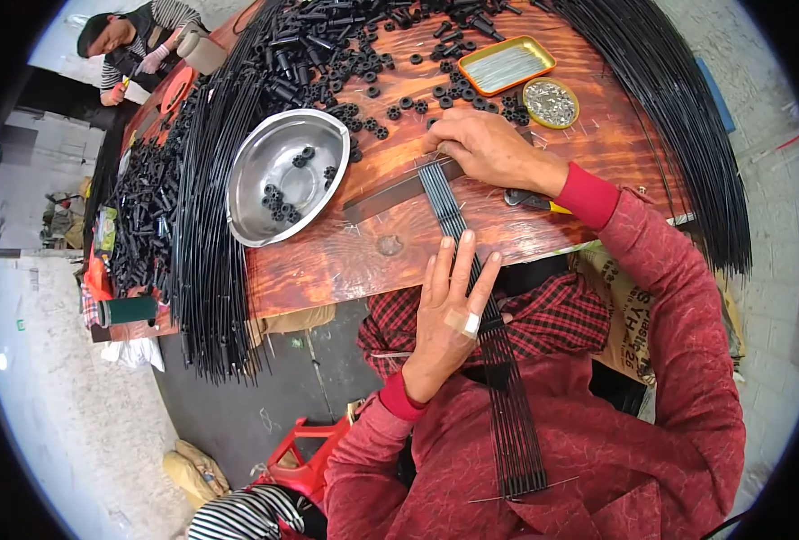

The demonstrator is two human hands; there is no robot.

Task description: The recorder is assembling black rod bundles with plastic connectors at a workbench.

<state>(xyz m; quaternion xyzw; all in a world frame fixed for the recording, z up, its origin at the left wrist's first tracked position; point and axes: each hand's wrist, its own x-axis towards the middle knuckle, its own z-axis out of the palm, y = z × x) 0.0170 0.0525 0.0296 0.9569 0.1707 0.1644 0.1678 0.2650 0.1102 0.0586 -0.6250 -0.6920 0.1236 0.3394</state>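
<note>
Black rod strip (498, 360): laying a flat, unclenched left grip (449, 315) over it, curling the right grip (497, 153) at its top end, fingers bunched (can't tell on what). Running from the worktop (309, 270), right of the steel bowl (264, 162), down over the lap. Probably handling light and springy, maybe slippery, likely splaying if pinched by single rods. Better holding flat across the full width, near a crosswise band.

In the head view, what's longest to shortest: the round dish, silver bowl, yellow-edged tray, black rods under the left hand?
1. Black rods
2. Silver bowl
3. Yellow-edged tray
4. Round dish
</note>
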